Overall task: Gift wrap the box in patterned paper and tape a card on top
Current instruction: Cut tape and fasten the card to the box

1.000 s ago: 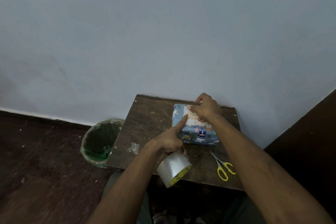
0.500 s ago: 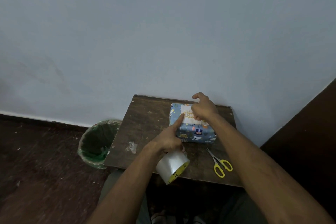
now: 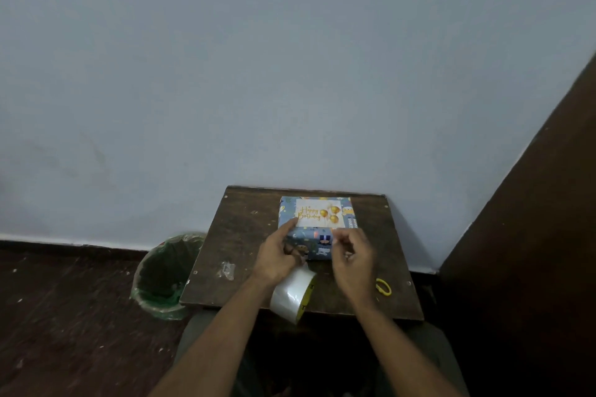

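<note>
The box [image 3: 317, 245], wrapped in blue patterned paper, sits at the back of a small dark wooden table [image 3: 245, 229]. A white "Happy Birthday" card [image 3: 317, 213] with gold balloons lies flat on its top. My left hand [image 3: 277, 258] holds a roll of clear tape [image 3: 290, 295] under the palm, and its index finger touches the card's near left corner. My right hand [image 3: 353, 256] hovers just in front of the box's near right edge, off the card, fingers loosely curled with nothing visible in them.
Yellow-handled scissors [image 3: 383, 287] lie on the table's right side, mostly hidden behind my right forearm. A crumpled scrap of tape [image 3: 226, 269] lies on the left. A bin with a green liner [image 3: 164, 271] stands left of the table. A dark wooden panel [image 3: 532, 203] rises on the right.
My right hand has lifted off the card and pulled back toward me, uncovering the card. My left index finger slid to the card's near left corner, still carrying the tape roll.
</note>
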